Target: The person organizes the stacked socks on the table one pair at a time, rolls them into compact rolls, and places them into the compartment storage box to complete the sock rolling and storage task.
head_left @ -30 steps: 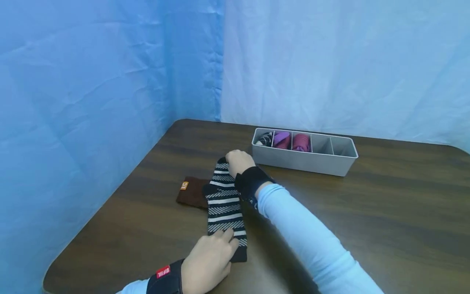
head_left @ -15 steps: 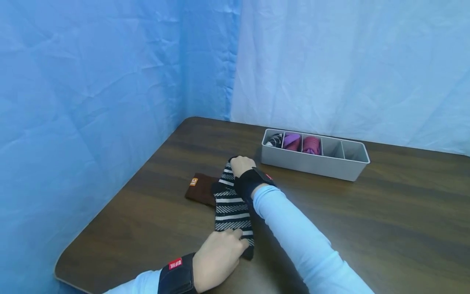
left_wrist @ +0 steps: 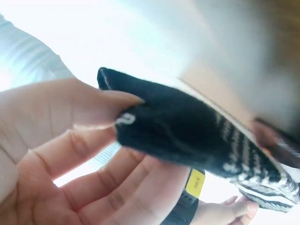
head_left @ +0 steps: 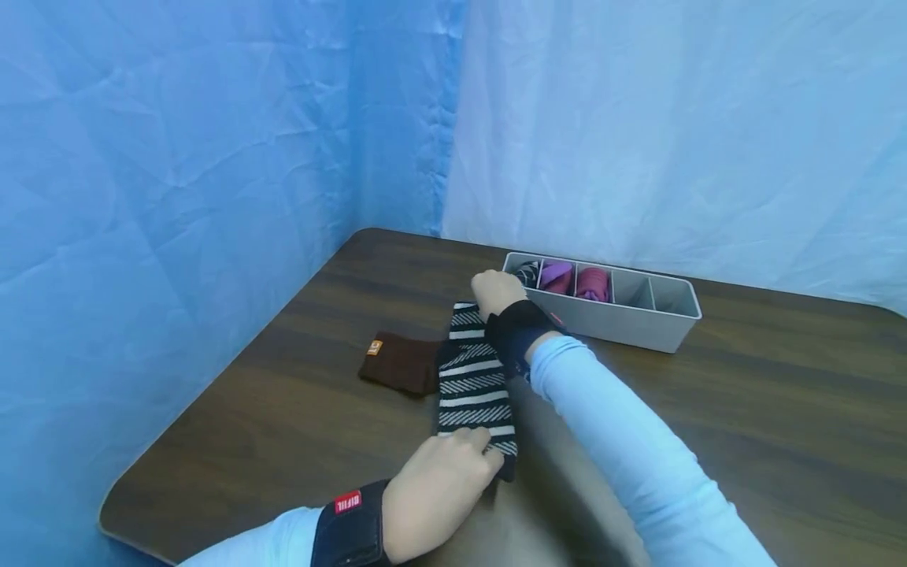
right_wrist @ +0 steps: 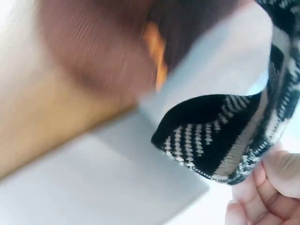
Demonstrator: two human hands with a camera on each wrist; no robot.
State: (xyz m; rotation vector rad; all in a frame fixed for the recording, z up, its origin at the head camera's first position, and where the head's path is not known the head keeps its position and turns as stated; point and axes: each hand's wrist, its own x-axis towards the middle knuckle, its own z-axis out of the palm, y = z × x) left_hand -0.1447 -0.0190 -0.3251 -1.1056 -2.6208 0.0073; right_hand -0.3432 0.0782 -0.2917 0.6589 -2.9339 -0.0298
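A black-and-white striped sock stretches between both hands, apparently lifted from the table. My left hand pinches its black cuff between thumb and fingers, as the left wrist view shows. At the far end my right hand pinches the sock near the toe; in the right wrist view a striped end droops freely beside the fingers. Just left of the striped sock, and partly covered by it in the head view, a folded brown sock with an orange label lies on the table.
A grey divided box stands at the back, beyond my right hand. Rolled socks fill its left compartments; the two at the right hold nothing visible. Blue cloth hangs along the dark wooden table's left and back edges.
Both hands have shifted right with the striped sock, uncovering more of the brown sock. My right hand now overlaps the box's near left corner in the head view.
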